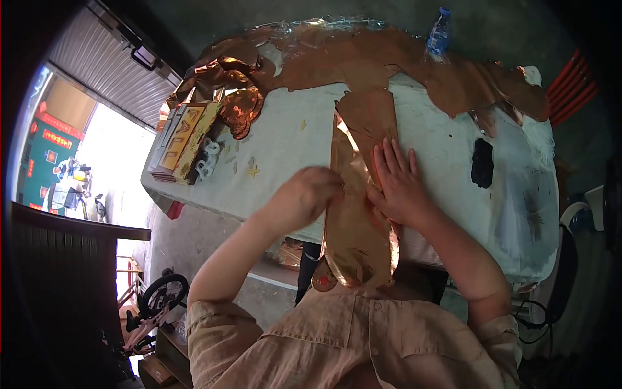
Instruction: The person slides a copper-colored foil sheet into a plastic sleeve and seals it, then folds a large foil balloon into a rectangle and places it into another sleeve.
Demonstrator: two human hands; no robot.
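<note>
A flat, uninflated copper-coloured foil balloon (356, 227) lies lengthwise over the table's near edge, its lower end hanging toward my body. My left hand (311, 194) is closed in a pinch at the balloon's left edge; the fingertips are partly hidden. Spread flat, my right hand (402, 185) presses on the balloon's right side, fingers pointing away from me. A bright fold runs down the foil between the hands. More flat copper foil balloons (324, 65) are heaped along the far side of the table.
On the left stand stacked packs marked FALL (184, 139), white rings (208, 155) and crumpled shiny foil (240, 107). A water bottle (439, 35) stands at the back. A black object (482, 162) lies right on the pale table (285, 136). A bicycle (159, 301) is at lower left.
</note>
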